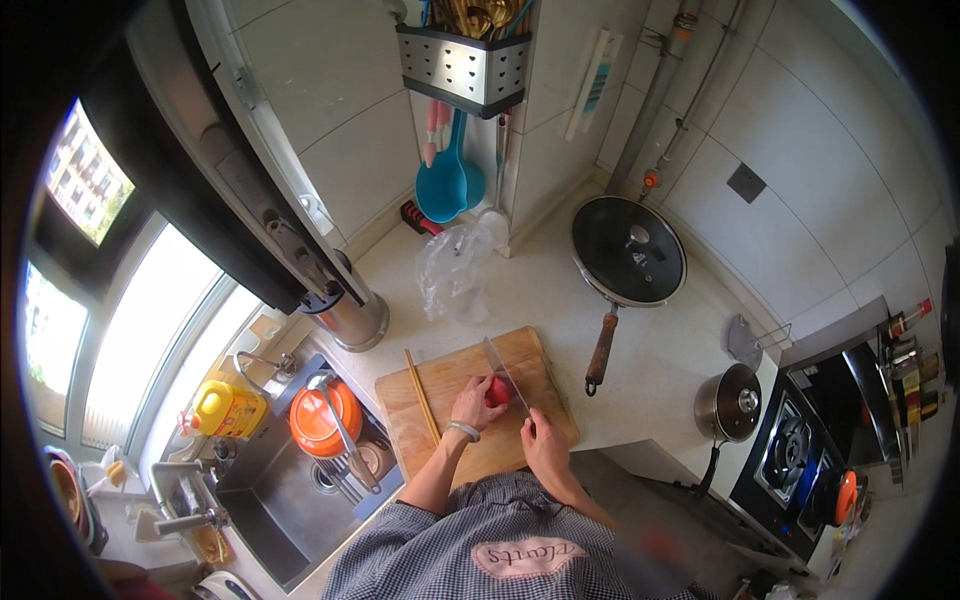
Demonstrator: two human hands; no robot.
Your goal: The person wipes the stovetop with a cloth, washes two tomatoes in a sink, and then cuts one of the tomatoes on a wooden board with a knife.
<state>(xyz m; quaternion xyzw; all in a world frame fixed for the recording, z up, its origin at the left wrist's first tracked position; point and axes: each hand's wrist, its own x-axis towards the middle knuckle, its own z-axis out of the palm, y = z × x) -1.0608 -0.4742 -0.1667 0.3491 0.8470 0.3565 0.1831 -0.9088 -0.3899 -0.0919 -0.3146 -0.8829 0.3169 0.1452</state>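
Note:
A wooden cutting board (420,375) lies on the counter in front of me. My left hand (474,405) presses a red fruit or vegetable (496,391) against the board, its fingers curled over the near side. My right hand (546,444) grips the dark handle of a kitchen knife (504,366). The broad blade stands just right of the red piece, pointing away from me; whether it has cut in, I cannot tell. A pair of wooden chopsticks (422,396) rests on the board, left of my left hand.
Beyond the board lies a crumpled clear plastic bag (456,274). A lidded frying pan (628,251) stands right, its wooden handle towards me. Left is a steel sink (285,517) with an orange lid (325,418) and ladle. A saucepan (727,405) sits near the gas stove (787,450).

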